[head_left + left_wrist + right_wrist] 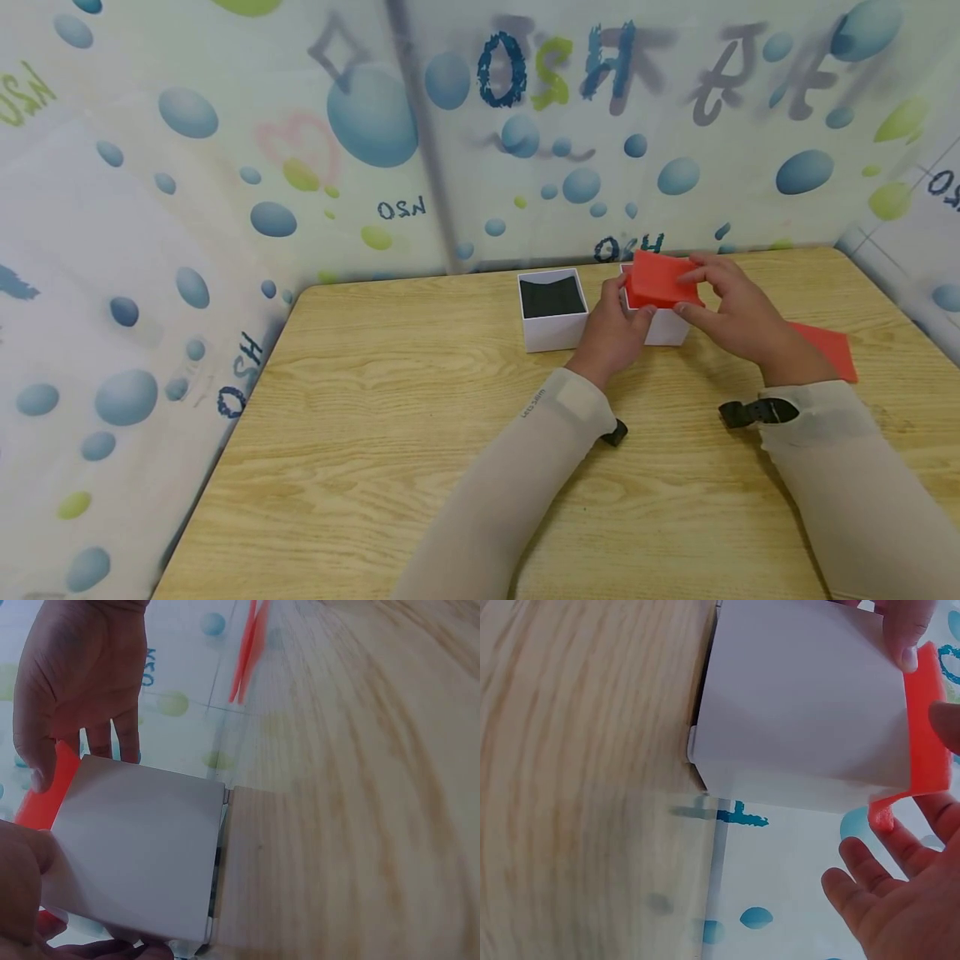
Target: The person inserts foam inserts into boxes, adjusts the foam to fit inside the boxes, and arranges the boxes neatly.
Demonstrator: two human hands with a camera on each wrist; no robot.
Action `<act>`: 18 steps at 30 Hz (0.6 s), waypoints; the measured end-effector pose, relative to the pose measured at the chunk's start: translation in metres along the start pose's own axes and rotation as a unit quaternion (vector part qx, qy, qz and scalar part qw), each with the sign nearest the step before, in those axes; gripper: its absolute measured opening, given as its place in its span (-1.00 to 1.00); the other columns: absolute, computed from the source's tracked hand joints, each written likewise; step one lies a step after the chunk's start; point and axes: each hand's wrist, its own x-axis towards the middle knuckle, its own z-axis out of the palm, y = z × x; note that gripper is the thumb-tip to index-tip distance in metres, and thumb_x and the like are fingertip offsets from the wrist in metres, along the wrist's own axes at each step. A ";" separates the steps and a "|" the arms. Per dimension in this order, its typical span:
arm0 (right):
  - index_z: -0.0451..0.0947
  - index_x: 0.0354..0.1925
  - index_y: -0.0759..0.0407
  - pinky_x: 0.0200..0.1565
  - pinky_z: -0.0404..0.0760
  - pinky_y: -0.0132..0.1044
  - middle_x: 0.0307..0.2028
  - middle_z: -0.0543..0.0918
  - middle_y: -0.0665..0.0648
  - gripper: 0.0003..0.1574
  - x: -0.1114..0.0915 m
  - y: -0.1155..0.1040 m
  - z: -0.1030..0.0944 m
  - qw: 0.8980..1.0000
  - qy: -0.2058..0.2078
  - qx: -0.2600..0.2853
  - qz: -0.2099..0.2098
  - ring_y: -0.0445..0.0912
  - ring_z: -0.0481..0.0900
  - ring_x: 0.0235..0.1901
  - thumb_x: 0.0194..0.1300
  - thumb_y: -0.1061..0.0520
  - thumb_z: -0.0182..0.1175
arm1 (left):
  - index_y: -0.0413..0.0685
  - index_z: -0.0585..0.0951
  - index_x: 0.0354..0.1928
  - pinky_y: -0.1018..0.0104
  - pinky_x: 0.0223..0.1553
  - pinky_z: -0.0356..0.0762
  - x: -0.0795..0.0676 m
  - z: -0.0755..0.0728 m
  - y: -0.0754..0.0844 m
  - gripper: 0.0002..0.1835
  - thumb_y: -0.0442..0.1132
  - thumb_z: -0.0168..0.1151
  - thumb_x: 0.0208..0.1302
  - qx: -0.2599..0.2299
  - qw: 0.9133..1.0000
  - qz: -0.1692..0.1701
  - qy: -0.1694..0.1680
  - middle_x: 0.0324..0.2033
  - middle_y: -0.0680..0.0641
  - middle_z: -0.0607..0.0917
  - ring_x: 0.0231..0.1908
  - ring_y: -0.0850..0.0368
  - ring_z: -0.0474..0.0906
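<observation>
A white box (666,330) stands near the table's back edge with a red soft-looking sheet (662,278) over its open top. From the left, my left hand (611,333) grips that box by its wall and top corner, thumb across the front near the red sheet. On the other side my right hand (738,312) pinches the sheet's right end, thumb in front and fingers behind. In the right wrist view, the red edge (928,727) laps over the box rim, and a curled end sits against a fingertip. The box's inside is hidden under the sheet.
Left of my left hand stands a second white box (555,335), open upward, with a black lining (552,298). Another red piece (828,350) lies on the wooden table (360,433), partly behind my right wrist. A bubble-patterned curtain (337,208) closes off the back.
</observation>
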 end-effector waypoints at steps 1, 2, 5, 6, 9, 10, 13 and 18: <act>0.52 0.17 0.40 0.33 0.26 0.58 0.58 0.14 0.45 -0.61 0.000 0.000 0.000 1.000 0.001 0.000 -0.004 0.46 0.08 0.53 0.45 0.29 0.30 | 0.37 0.17 0.59 0.05 0.36 0.56 0.000 0.000 0.000 -0.28 0.07 0.26 0.53 0.000 1.000 0.000 0.000 0.45 0.16 0.51 0.36 0.09 0.52; 0.53 0.15 0.41 0.31 0.27 0.59 0.58 0.14 0.46 -0.64 0.000 0.001 0.001 1.000 0.003 0.001 -0.008 0.47 0.08 0.53 0.45 0.29 0.29 | 0.36 0.17 0.59 0.05 0.35 0.56 0.000 0.000 0.000 -0.28 0.07 0.26 0.53 -0.001 1.000 0.000 0.000 0.45 0.16 0.51 0.35 0.09 0.53; 0.57 0.09 0.39 0.29 0.29 0.60 0.57 0.15 0.47 -0.70 -0.001 0.001 0.001 1.000 0.007 0.001 -0.015 0.48 0.09 0.53 0.45 0.30 0.29 | 0.35 0.17 0.59 0.07 0.35 0.56 0.001 0.000 -0.001 -0.28 0.07 0.26 0.53 -0.001 1.000 0.002 0.000 0.44 0.16 0.52 0.33 0.11 0.54; 0.57 0.08 0.38 0.29 0.28 0.60 0.57 0.14 0.47 -0.71 -0.001 0.001 0.001 1.000 0.006 0.002 -0.015 0.48 0.08 0.53 0.45 0.30 0.29 | 0.34 0.17 0.59 0.07 0.35 0.56 0.001 0.000 -0.001 -0.28 0.07 0.26 0.53 -0.001 1.000 0.003 0.000 0.44 0.16 0.52 0.32 0.11 0.54; 0.58 0.06 0.37 0.32 0.23 0.60 0.59 0.12 0.46 -0.73 -0.001 0.000 0.001 1.000 -0.002 0.000 -0.004 0.47 0.05 0.55 0.44 0.29 0.29 | 0.30 0.18 0.59 0.09 0.36 0.55 0.001 0.000 -0.001 -0.28 0.07 0.25 0.54 -0.002 1.000 0.008 -0.001 0.44 0.15 0.52 0.31 0.13 0.55; 0.58 0.06 0.37 0.34 0.21 0.59 0.59 0.11 0.45 -0.73 0.000 0.000 0.001 1.000 -0.005 0.000 0.001 0.46 0.04 0.56 0.44 0.29 0.29 | 0.29 0.18 0.59 0.09 0.37 0.54 0.001 -0.001 -0.001 -0.28 0.07 0.25 0.54 -0.003 1.000 0.009 -0.001 0.44 0.14 0.52 0.31 0.14 0.55; 0.58 0.06 0.36 0.36 0.18 0.59 0.61 0.08 0.44 -0.73 0.000 -0.002 0.001 1.000 -0.014 -0.004 0.011 0.44 0.01 0.59 0.44 0.28 0.29 | 0.27 0.18 0.59 0.10 0.38 0.53 0.001 -0.001 -0.002 -0.28 0.08 0.24 0.54 -0.005 1.000 0.011 -0.002 0.46 0.13 0.50 0.33 0.14 0.55; 0.56 0.07 0.34 0.36 0.15 0.62 0.64 0.02 0.44 -0.75 0.000 -0.002 0.002 1.000 -0.023 0.004 0.018 0.43 -0.07 0.62 0.48 0.26 0.25 | 0.28 0.18 0.59 0.12 0.37 0.54 0.001 0.000 -0.002 -0.28 0.08 0.25 0.54 -0.004 1.000 0.009 -0.001 0.46 0.14 0.50 0.33 0.14 0.55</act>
